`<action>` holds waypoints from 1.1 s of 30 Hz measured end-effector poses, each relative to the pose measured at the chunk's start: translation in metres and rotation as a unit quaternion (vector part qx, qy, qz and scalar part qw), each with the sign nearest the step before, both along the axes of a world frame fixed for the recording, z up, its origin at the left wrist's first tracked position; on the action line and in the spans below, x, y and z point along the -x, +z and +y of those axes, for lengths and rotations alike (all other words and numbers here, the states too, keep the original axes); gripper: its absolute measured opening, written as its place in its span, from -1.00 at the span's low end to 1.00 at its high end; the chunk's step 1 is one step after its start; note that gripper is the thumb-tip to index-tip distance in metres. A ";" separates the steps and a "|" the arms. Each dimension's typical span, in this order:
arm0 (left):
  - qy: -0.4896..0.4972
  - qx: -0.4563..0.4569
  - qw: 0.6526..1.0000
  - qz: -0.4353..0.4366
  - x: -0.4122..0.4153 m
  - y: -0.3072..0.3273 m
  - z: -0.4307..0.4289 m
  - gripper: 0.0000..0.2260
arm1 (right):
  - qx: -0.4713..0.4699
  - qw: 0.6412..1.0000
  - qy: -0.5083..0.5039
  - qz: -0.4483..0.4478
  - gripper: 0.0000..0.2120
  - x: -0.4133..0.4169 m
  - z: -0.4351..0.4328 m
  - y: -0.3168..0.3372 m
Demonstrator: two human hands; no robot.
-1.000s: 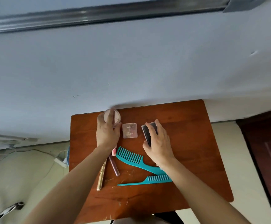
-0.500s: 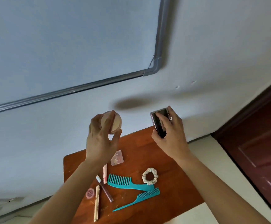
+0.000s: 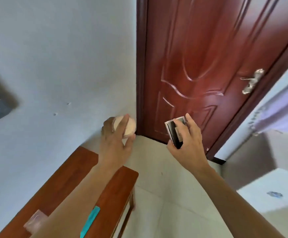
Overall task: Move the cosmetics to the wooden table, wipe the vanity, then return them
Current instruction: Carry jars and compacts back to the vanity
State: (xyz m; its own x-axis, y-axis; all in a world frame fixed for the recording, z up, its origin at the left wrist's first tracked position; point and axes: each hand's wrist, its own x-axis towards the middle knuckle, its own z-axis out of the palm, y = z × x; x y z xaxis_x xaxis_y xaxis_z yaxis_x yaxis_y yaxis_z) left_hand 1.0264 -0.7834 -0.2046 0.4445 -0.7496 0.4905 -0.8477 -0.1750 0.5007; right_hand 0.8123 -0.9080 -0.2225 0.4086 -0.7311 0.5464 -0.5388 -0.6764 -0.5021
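My left hand [image 3: 116, 140] grips a round pinkish jar [image 3: 130, 127] by its sides, held in the air past the far end of the wooden table [image 3: 57, 182]. My right hand [image 3: 188, 140] holds a flat black compact with a silver edge [image 3: 174, 131], lifted over the floor in front of the door. On the table, a clear pink square case [image 3: 35, 219] and a teal comb [image 3: 90, 220] lie at the lower left, partly hidden by my left forearm.
A dark red door [image 3: 208, 66] with a metal handle [image 3: 252, 81] stands straight ahead. A pale wall [image 3: 62, 66] runs on the left. Light floor tiles [image 3: 165, 194] lie below, and a white surface [image 3: 268, 188] shows at the right.
Both hands lifted the jar and compact off the table and swung right with the view; the table slid to the lower left and the door came into view.
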 end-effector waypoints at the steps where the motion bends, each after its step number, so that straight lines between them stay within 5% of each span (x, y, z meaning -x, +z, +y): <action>1: -0.032 0.002 0.999 -0.008 0.024 0.004 -0.016 -0.42 | 0.001 1.000 -0.029 -0.006 -0.32 0.030 -0.006 0.004; 16: -0.332 0.021 0.943 0.006 0.486 0.016 -0.192 -0.41 | -0.018 0.953 -0.300 -0.029 -0.39 0.500 -0.037 0.007; 33: -0.487 -0.037 0.873 0.018 0.802 -0.046 -0.412 -0.41 | -0.060 0.886 -0.460 0.017 -0.34 0.793 -0.190 -0.030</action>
State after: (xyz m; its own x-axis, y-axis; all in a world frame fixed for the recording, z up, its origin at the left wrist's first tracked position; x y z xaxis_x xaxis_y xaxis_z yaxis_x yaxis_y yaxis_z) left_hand 0.2242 -1.1955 -0.2506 -0.4060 -0.8100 0.4232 -0.5969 0.5857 0.5483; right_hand 0.0194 -1.0975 -0.2528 -0.3760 -0.8151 0.4408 -0.8501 0.1141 -0.5140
